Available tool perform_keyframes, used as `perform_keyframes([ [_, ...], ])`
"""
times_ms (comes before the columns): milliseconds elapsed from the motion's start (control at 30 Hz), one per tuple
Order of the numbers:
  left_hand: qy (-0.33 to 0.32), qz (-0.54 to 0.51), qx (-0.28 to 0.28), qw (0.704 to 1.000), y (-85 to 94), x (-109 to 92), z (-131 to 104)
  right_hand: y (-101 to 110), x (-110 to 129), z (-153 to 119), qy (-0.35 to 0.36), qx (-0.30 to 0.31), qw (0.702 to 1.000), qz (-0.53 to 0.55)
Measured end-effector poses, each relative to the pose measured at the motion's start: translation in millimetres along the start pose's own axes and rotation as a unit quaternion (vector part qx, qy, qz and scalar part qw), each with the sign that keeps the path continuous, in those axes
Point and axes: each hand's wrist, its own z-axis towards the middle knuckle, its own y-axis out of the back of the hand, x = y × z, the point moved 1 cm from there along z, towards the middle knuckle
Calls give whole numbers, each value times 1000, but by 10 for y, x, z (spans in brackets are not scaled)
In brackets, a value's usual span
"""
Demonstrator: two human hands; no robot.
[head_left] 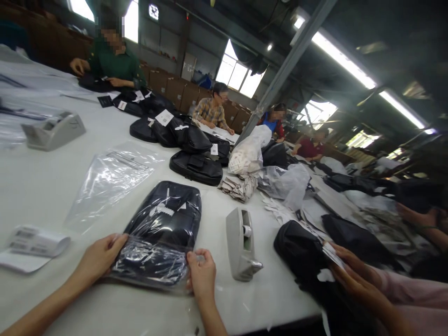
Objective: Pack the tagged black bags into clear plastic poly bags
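A black bag lies inside a clear plastic sleeve on the white table in front of me. My left hand grips the sleeve's near left corner. My right hand pinches the near right corner of the same sleeve. The open end of the sleeve faces me, with loose film bunched between both hands.
A grey tape dispenser stands just right of the bag, another at far left. An empty plastic sleeve and label sheets lie left. A co-worker's hands handle a black bag at right. Several people work along the far side among black bags.
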Motion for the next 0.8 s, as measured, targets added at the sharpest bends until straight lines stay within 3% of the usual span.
perform_keyframes([
  [133, 3, 0, 12, 1000, -76, -65, -56, 298, 148, 6, -3, 9, 1000, -16],
  [167, 4, -2, 15, 1000, -97, -78, -77, 408, 199, -42, 19, -18, 999, -36],
  [233, 9, -8, 20, 1000, -132, -101, -119, 599, 322, -209, 122, -133, 978, -108],
  [300, 13, -14, 21, 1000, -159, -127, -156, 651, 464, -426, 303, -226, 904, -198],
  [333, 14, -17, 21, 1000, -172, -143, -173, 602, 530, -519, 407, -210, 856, -242],
  [400, 13, -24, 21, 999, -203, -178, -198, 391, 624, -610, 564, -62, 756, -327],
  [433, 12, -30, 23, 999, -220, -192, -203, 263, 645, -593, 592, 30, 717, -367],
  [500, 12, -46, 35, 998, -241, -195, -188, 46, 635, -442, 563, 147, 686, -436],
  [633, 43, -73, 39, 996, -68, -54, -80, -93, 465, -33, 454, 195, 715, -495],
  [733, 85, -52, -56, 993, 292, 59, -93, -52, 344, 69, 436, 201, 723, -496],
  [800, 43, -30, -146, 988, 497, 2, -203, -34, 328, 37, 433, 203, 724, -497],
])
